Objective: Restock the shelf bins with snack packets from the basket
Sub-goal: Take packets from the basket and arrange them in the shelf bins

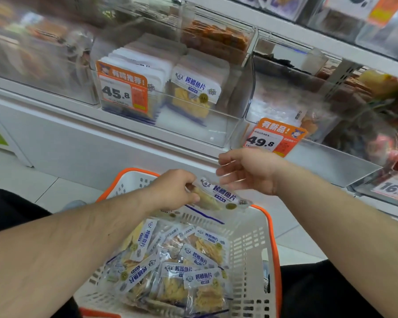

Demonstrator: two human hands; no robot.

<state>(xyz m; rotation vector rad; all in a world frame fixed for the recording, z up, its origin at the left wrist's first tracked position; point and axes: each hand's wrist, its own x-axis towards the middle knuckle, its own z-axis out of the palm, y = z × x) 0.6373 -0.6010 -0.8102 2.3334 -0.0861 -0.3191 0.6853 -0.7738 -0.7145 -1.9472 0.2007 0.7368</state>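
White shop shelving fills the upper half of the frame, with pale floor tiles below it. At centre I see my left hand (175, 189) pinching a snack packet (218, 197) by its left end, fingers curled round it, holding it up over the basket (251, 246). My right hand (246, 171) hangs just right of the packet, fingers loosely spread and blurred; I cannot tell whether the fingertips touch the wrapper.

The white basket with its orange rim sits at lower centre between my forearms, with many more matching packets (177, 269) heaped inside.

Above, at centre, a clear shelf bin (239, 92) holds upright rows of the same packets (193, 92), with bare room at its front right. An orange price tag (122, 90) reading 45.8 hangs on its left front. To the right, a second bin (345, 154) carries a tag (274, 138) reading 49.8, just above my right hand. Further right and upper left, other stocked bins are too blurred to read.

Between the hands and the bin's front lip the way is open.
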